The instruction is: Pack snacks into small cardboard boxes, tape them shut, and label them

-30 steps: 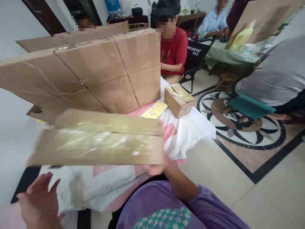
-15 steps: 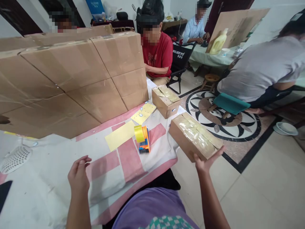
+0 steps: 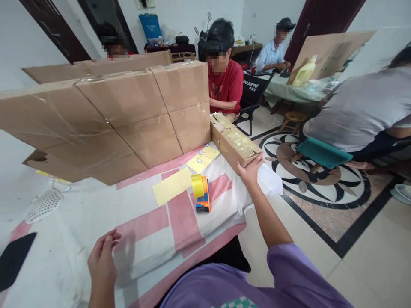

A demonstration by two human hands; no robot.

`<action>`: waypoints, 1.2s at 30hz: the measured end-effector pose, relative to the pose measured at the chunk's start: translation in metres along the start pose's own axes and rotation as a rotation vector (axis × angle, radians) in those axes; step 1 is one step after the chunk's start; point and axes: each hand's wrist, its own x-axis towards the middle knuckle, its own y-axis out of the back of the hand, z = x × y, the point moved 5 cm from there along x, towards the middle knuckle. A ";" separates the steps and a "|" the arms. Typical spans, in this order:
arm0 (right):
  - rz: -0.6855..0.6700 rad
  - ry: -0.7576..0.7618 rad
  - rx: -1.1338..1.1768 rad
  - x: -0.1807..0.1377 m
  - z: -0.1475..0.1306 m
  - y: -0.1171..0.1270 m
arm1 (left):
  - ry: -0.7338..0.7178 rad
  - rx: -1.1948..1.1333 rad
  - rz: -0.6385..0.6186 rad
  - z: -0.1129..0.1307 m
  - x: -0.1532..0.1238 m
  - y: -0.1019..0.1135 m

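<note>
Soft, diffuse light casts faint shadows on the cloth [image 3: 146, 252] and glints off the nearer small box [image 3: 239, 143].

The table [image 3: 86, 214] offers open room between the left hand [image 3: 102, 261] and the tape dispenser [image 3: 201, 199]. Beyond, stacked cartons [image 3: 128, 115] wall off the far side, and two taped boxes [image 3: 236, 146] block the right edge.
</note>
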 end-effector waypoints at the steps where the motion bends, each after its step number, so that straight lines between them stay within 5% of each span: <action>1: -0.003 -0.002 -0.002 0.008 -0.004 -0.010 | 0.004 0.001 0.013 -0.002 0.000 0.007; 6: -0.036 -0.023 -0.012 0.041 -0.023 -0.044 | -0.006 0.032 0.057 -0.006 0.003 0.037; 11: -0.144 -0.155 -0.041 0.049 -0.035 -0.042 | -0.017 0.053 0.072 -0.011 0.001 0.051; 14: -0.279 -0.251 -0.098 0.017 -0.031 -0.025 | -0.016 0.087 0.082 -0.013 0.002 0.059; 17: -0.295 -0.064 -0.058 -0.046 -0.034 0.000 | -0.095 0.181 0.085 0.000 0.021 0.064; 20: -0.289 0.145 -0.044 -0.119 -0.034 0.018 | -0.241 0.306 0.096 0.032 0.072 0.062; 23: -0.269 0.217 -0.217 -0.166 -0.038 0.022 | -0.317 0.385 0.139 0.078 0.153 0.053; 30: -0.234 0.214 -0.430 -0.172 -0.050 0.018 | -0.424 0.699 -0.016 0.186 0.338 -0.004; 33: -0.238 0.194 -0.403 -0.169 -0.047 0.019 | -0.343 0.802 -0.072 0.203 0.368 -0.019; 36: -0.212 0.151 -0.223 -0.163 -0.061 0.026 | -0.298 0.870 -0.052 0.216 0.362 -0.013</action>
